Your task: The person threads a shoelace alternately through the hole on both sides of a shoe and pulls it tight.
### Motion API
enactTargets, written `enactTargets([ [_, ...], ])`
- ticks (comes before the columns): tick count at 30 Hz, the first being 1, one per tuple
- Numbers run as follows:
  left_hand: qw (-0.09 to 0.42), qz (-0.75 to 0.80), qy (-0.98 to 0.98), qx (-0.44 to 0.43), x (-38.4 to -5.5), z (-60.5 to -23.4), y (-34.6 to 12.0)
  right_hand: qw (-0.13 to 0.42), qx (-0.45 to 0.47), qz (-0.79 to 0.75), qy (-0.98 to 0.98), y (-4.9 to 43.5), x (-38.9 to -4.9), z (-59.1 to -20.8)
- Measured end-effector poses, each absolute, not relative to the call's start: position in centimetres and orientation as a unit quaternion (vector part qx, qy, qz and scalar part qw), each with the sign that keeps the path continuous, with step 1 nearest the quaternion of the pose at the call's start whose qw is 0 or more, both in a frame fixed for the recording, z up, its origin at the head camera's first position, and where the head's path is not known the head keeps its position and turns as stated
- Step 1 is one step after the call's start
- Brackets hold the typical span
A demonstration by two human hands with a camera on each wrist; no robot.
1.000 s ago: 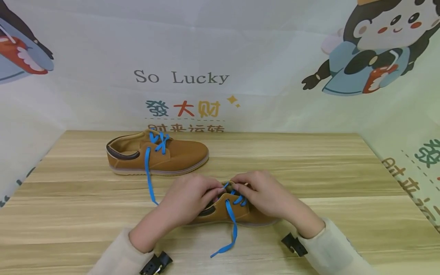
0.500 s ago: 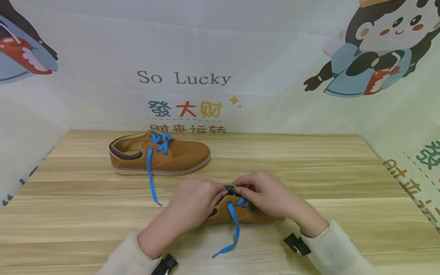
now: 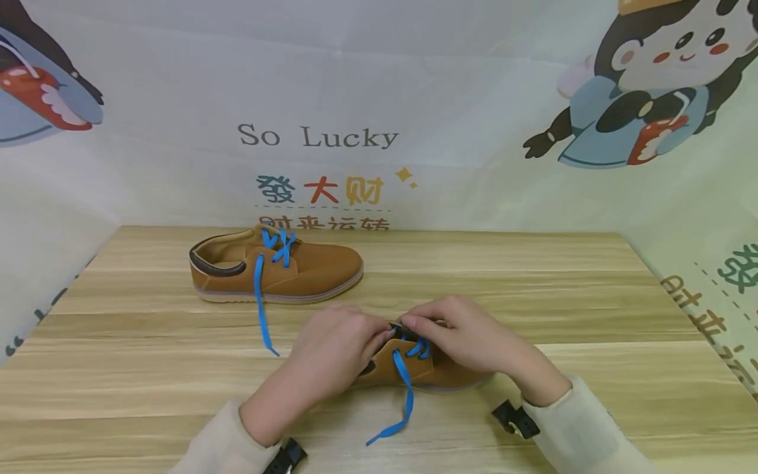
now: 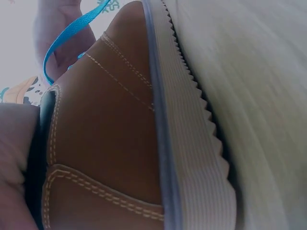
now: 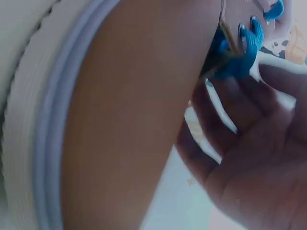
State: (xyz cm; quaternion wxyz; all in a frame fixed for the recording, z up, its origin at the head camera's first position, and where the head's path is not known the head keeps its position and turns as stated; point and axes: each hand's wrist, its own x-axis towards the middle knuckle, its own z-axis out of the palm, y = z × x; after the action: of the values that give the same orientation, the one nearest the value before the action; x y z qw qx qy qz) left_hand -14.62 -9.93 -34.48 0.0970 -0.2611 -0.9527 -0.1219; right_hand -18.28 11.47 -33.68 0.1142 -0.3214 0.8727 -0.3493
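A brown low shoe (image 3: 456,378) with blue laces lies side-on near me, toe to the right. My left hand (image 3: 331,355) covers its heel and opening; its thumb and fingers pinch the blue shoelace (image 3: 395,330) at the far row of eyelets, the fingertips largely hidden. My right hand (image 3: 474,336) pinches the edge of the far eyelet flap with thumb and forefinger, close to the left fingertips. From the near flap, a loose lace end (image 3: 407,395) hangs onto the table. In the right wrist view, blue lace loops (image 5: 252,45) show above the right hand's fingers.
A matching brown shoe (image 3: 320,270) stands behind and to the left, its laces partly crossed and one lace end (image 3: 260,316) trailing on the wood-grain table (image 3: 533,276). A printed white backdrop (image 3: 462,131) encloses the back and sides. Black wrist mounts (image 3: 515,419) sit at both sleeves.
My left hand has shifted right over the shoe, which sits slightly further right and lower. My right fingertips have come closer to the left ones, and less of the pinched lace shows.
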Motion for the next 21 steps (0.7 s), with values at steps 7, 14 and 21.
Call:
enactTargets([
  [7, 0.105, -0.151, -0.954, -0.237, -14.5, -34.5, -9.8, 0.059, -0.267, -0.395, 0.877, 10.5, -18.0, -34.5],
  [14, 0.153, -0.229, -0.937, -0.214, -14.5, -34.5, -9.7, 0.021, -0.240, -0.407, 0.881, 10.5, -17.7, -34.4],
  [21, 0.234, -0.262, -0.910, -0.220, -14.7, -34.7, -10.2, 0.000, -0.235, -0.406, 0.883, 10.2, -17.9, -34.2],
])
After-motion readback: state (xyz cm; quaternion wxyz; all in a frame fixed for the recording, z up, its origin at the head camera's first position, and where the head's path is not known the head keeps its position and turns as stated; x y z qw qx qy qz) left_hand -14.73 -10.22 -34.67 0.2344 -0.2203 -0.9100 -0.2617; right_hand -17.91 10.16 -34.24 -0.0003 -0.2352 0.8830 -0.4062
